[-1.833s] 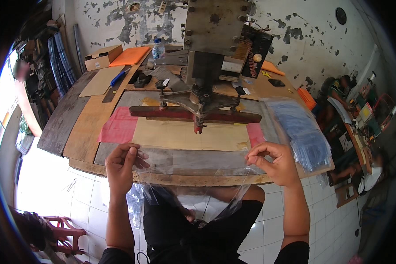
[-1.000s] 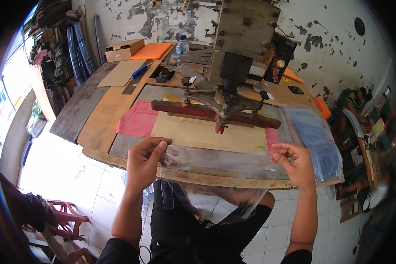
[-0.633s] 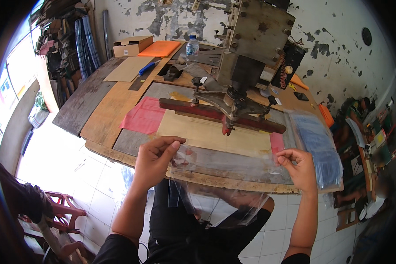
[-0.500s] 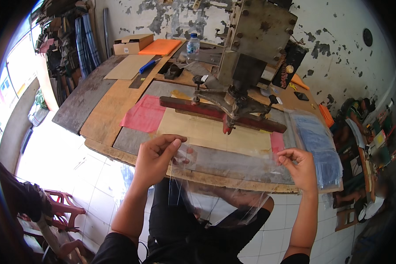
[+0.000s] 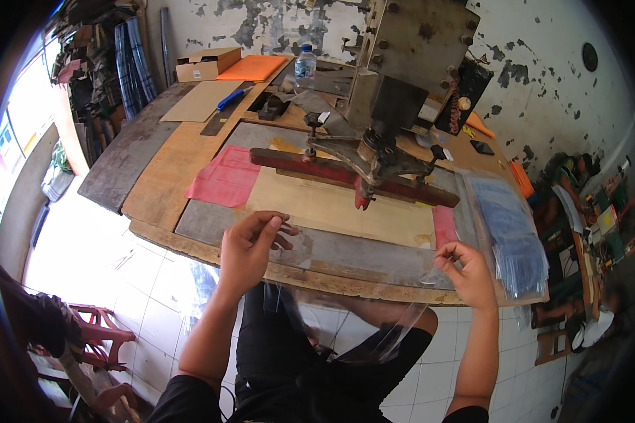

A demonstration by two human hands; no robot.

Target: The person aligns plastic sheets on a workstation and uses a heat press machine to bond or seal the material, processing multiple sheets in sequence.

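A thin clear plastic sheet [image 5: 391, 331] hangs in front of the table's near edge, over my lap. My left hand [image 5: 248, 250] pinches its upper left corner between thumb and forefinger, the other fingers curled behind. At the opposite upper corner, my right hand [image 5: 467, 273] grips the film between thumb and fingertips. Beyond both hands is a press machine [image 5: 395, 113] with a dark red bar [image 5: 310, 166]. Under that bar lies a cream-coloured sheet [image 5: 317, 206], with a pink sheet [image 5: 226, 176] at its left end.
Stacked bluish clear plastic pieces [image 5: 511, 236] lie at the table's right side. Toward the back stand a water bottle [image 5: 305, 67] and cardboard box [image 5: 208, 65], near a blue-handled cutter [image 5: 231, 99]. A red stool [image 5: 102, 331] is at lower left. Another person [image 5: 578, 173] sits far right.
My right hand has moved slightly left and down, bringing the sheet's right corner with it. My left hand stays nearly in place, its fingers a little more spread. The view has shifted slightly.
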